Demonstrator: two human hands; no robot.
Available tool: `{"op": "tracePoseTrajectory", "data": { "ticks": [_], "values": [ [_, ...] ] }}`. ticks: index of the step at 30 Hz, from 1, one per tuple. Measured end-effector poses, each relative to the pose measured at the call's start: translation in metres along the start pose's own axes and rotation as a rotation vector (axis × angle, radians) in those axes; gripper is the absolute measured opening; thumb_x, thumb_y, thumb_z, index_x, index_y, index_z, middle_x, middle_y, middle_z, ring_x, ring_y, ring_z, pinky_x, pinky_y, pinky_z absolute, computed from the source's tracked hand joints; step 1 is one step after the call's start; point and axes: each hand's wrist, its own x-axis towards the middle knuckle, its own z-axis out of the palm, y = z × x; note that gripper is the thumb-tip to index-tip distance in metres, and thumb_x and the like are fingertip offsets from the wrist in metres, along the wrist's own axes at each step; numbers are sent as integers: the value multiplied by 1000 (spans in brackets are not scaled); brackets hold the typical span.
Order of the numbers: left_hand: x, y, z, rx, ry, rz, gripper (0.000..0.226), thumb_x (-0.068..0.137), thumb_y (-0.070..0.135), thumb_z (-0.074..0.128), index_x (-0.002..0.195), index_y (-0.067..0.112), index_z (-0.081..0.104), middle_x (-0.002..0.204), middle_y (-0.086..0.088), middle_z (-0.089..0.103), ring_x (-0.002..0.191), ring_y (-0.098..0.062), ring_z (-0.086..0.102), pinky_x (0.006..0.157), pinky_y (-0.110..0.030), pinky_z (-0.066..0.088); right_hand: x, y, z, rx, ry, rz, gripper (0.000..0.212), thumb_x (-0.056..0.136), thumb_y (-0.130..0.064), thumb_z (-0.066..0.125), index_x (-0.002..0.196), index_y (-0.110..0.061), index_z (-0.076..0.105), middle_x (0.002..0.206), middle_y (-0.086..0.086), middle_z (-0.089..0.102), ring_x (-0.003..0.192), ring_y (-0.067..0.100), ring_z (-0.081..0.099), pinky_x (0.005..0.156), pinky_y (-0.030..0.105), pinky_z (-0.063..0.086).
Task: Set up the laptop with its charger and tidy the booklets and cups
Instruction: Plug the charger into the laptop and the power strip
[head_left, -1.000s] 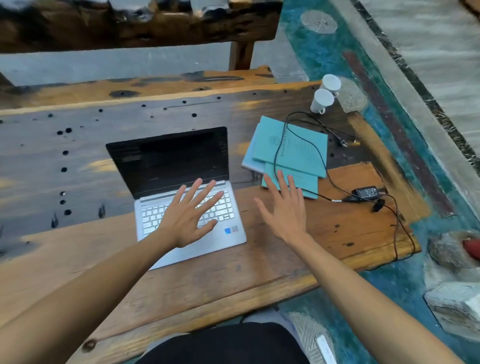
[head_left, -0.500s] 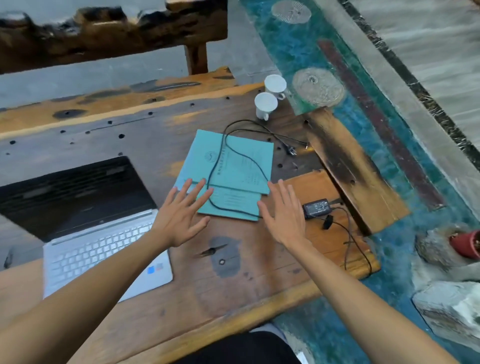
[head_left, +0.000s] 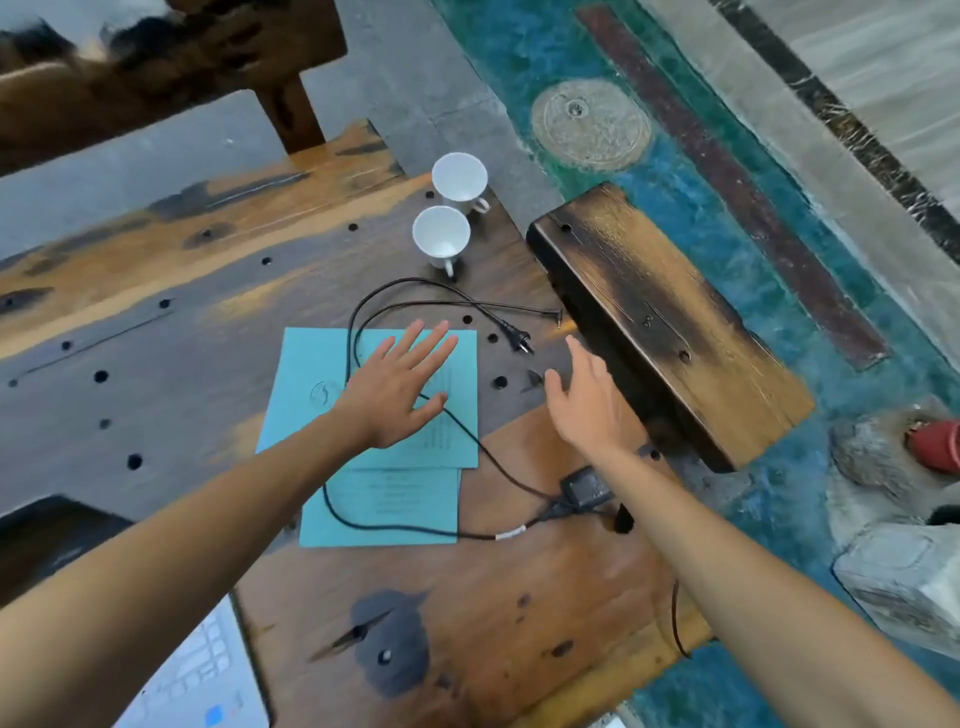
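Since the earlier frame both hands had travelled away from the laptop, now only a corner at the lower left edge of view, toward the right part of the counter. The left hand hovered flat over the upper teal booklets, its grip open and fingers spread, holding nothing. The right hand was likewise open and empty, held edge-on just short of the plug lying beside the booklets.

The charger cable looped across both booklets, running under the left palm and back to the black adapter brick near the right wrist. That was the likeliest trouble: if the booklets were lifted or slid before the cable was cleared, the loop would probably drag with them and tug the brick or whip the plug. A second strand reached toward the two white cups, which stood upright and close together just beyond it; a sharp pull on the cable could well have swept into the nearer cup and tipped it.
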Motion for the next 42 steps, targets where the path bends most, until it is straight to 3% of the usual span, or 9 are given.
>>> {"op": "tracePoseTrajectory", "data": {
  "ticks": [4, 8, 14, 17, 24, 28, 31, 38, 42],
  "values": [
    [75, -5, -2, -62, -31, 10, 68, 100, 27, 49, 159, 13, 19, 168, -4, 13, 155, -28, 11, 124, -43, 15, 55, -3, 3, 79, -40, 47, 51, 104, -32, 46, 153, -23, 37, 140, 10, 55, 127, 32, 55, 91, 37, 42],
    [132, -10, 6, -109, -64, -19, 62, 94, 16, 52, 153, 8, 33, 154, -12, 40, 139, -33, 40, 111, -46, 38, 97, -13, 12, 82, -54, 56, 43, 102, -23, 46, 145, -22, 49, 124, 8, 67, 120, 30, 60, 98, 43, 50],
    [179, -16, 28, -30, -129, 26, 60, 92, 16, 54, 149, 13, 36, 148, -10, 46, 131, -31, 44, 102, -48, 44, 133, -19, 29, 78, -75, 80, 41, 101, -21, 51, 141, -26, 56, 119, 7, 73, 118, 30, 62, 101, 42, 51],
    [188, -18, 33, 8, -75, 47, 52, 92, 16, 55, 143, 16, 44, 139, -8, 53, 121, -29, 50, 97, -44, 45, 140, -19, 34, 98, -43, 94, 33, 99, -20, 53, 127, -27, 68, 111, 7, 76, 113, 29, 65, 101, 40, 51],
    [196, -23, 28, 164, -27, 111, 28, 96, 20, 49, 121, 16, 59, 115, -7, 60, 108, -29, 53, 80, -38, 30, 133, -16, 34, 231, 81, 177, 19, 98, -24, 57, 104, -25, 75, 89, -5, 74, 94, 18, 70, 97, 36, 52],
    [192, -18, 18, 145, -57, 167, 28, 97, 24, 49, 120, 12, 61, 117, -13, 57, 109, -31, 50, 86, -43, 42, 120, -17, 24, 264, 178, 221, 21, 98, -38, 59, 94, -25, 75, 77, -9, 68, 85, 15, 66, 86, 28, 47],
    [178, -7, 5, 37, -71, 150, 24, 96, 26, 51, 114, 12, 58, 112, -13, 57, 105, -29, 50, 80, -45, 50, 104, -21, 13, 289, 253, 244, 25, 94, -48, 62, 89, -26, 73, 69, -10, 67, 77, 11, 62, 78, 27, 42],
    [134, 17, -34, -143, -177, 5, 17, 88, 37, 58, 87, 22, 51, 88, -4, 63, 92, -22, 47, 83, -45, 51, 59, -37, -22, 370, 311, 197, 7, 87, -29, 70, 84, -23, 70, 59, -10, 65, 67, 1, 63, 77, 22, 43],
    [97, 18, -60, -257, -198, -109, 31, 87, 51, 64, 89, 19, 65, 78, -2, 63, 87, -22, 55, 65, -32, 41, 29, -44, -45, 450, 336, 177, 3, 82, -24, 72, 83, -24, 70, 64, -5, 71, 70, 6, 69, 82, 29, 54]
  ]
}}
